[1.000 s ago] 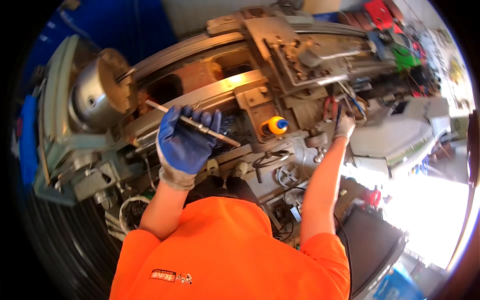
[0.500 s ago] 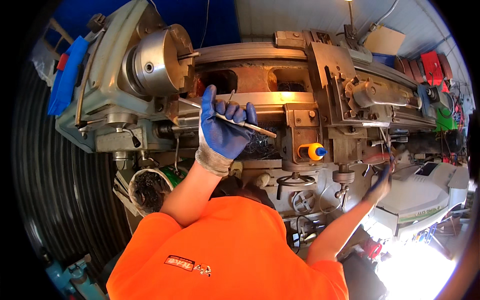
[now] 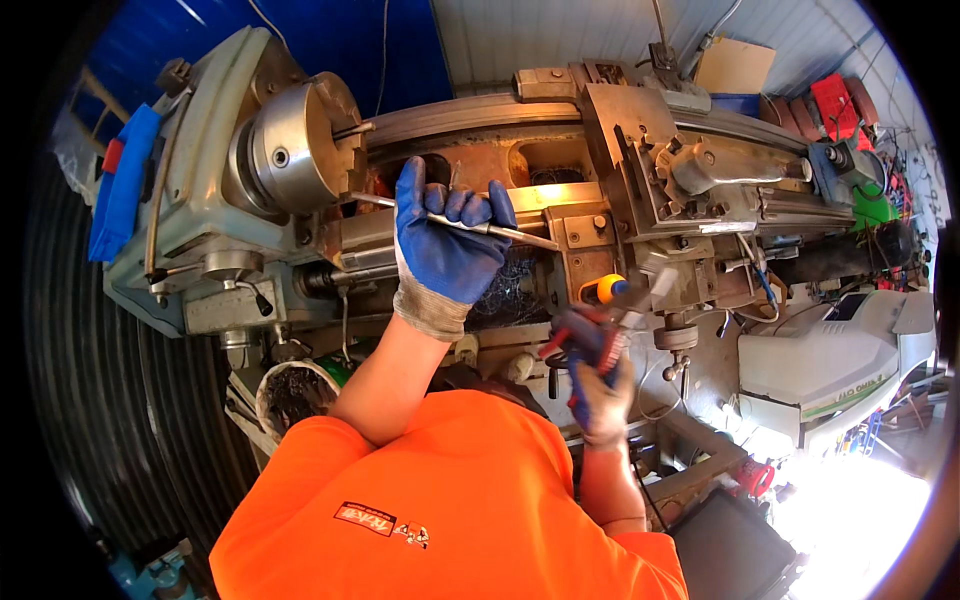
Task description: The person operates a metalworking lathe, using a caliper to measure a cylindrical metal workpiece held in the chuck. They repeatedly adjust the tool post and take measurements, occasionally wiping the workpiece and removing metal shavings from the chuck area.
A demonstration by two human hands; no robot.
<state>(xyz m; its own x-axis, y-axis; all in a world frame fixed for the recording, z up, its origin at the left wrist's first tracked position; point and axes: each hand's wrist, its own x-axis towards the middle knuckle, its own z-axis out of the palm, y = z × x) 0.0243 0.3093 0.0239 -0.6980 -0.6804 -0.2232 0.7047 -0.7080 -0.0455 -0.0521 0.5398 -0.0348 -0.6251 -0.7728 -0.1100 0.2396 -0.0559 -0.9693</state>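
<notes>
My gloved left hand [image 3: 445, 255] is closed round a thin metal rod [image 3: 528, 239], palm up, in front of the lathe bed. The rod lies slantwise across the fingers, one end pointing toward the chuck [image 3: 295, 148] and the other sticking out to the right. My gloved right hand [image 3: 602, 400] grips red-handled pliers [image 3: 598, 340], smeared by motion, with their metal jaws up and to the right. Behind the pliers, a yellow bottle [image 3: 604, 288] stands partly hidden on the lathe carriage.
The lathe headstock [image 3: 215, 130] rises at the left, with a blue tray [image 3: 125, 180] beside it. A tool post [image 3: 690, 165] sits on the right part of the bed. Below the headstock is a bucket of dark shavings [image 3: 298, 392]. A pale machine cover [image 3: 825, 345] stands at the right.
My right hand has come in from the far right toward the middle, and red-handled pliers now show in it. The left hand still holds the rod. The view has shifted slightly.
</notes>
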